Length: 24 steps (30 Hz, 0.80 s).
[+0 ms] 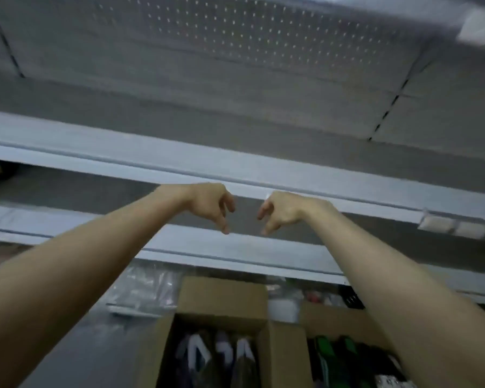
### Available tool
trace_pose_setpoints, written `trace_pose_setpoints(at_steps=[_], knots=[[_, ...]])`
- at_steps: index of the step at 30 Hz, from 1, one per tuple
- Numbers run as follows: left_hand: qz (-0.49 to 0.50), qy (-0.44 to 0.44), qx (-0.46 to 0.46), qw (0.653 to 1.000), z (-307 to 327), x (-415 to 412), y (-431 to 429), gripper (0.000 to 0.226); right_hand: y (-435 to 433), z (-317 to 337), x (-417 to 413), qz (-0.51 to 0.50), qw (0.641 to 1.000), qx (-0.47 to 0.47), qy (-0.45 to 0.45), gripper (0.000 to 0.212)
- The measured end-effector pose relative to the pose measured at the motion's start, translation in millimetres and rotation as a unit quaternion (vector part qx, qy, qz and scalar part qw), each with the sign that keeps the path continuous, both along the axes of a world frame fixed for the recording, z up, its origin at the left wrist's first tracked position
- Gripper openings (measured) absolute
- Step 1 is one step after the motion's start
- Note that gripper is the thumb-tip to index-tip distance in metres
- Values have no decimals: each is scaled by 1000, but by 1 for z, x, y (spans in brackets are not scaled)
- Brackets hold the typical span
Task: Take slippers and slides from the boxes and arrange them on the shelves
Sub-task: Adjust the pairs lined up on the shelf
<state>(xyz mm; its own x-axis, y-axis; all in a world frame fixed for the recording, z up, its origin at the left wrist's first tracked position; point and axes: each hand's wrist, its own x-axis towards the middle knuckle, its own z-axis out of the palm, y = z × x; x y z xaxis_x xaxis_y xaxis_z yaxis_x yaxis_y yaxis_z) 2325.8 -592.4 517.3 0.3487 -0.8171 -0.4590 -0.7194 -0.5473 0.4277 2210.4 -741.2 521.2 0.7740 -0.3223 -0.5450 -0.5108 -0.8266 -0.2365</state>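
**Task items.** At the bottom centre of the frame stands an open cardboard box (221, 298). It holds dark slippers (196, 351) with white straps, packed upright side by side. Just right of it, a second cardboard box (336, 320) holds black slides with green straps (345, 348). The picture is blurred, so pairs cannot be counted. No footwear shows on the shelves, apart from a dark shape at the left edge, too blurred to identify.

**Hands.** Both bare forearms reach up from the lower corners toward the centre. The left hand (207, 204) and right hand (283, 211) hang with fingers loosely curled downward. Both are released and grasp nothing. The fingertips face each other with a narrow gap between them.

**Surroundings.** Clear plastic bags (146, 287) lie behind the left box, under the lower shelf. A white object (283, 309), too blurred to identify, sits between the two boxes.

**Edges and room.**
- The front edge of the lower shelf (179, 242) crosses the frame just under the hands.
- The front edge of the upper shelf (123, 158) runs just above them, sloping down to the right.
- White label holders (454, 226) are clipped to this edge at the right.
- Behind, a grey perforated back panel (235, 32) fills the upper frame. Dark slotted uprights (387, 113) divide it.
- The underside of another shelf (403, 12) crosses the top right.
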Motion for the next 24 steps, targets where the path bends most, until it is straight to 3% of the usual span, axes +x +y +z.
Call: trace_pose_setpoints(at_steps=[12,18,24], knots=[[41,117,119,985,-317,-30,19,62,3,-314,-34,-46,987,134,82,55],[63,164,133,975,-455,-60,34,45,9,-462,-61,-106,969,196,101,52],[109,192,145,965,-582,-90,52,53,18,-586,-90,-125,960,214,128,51]])
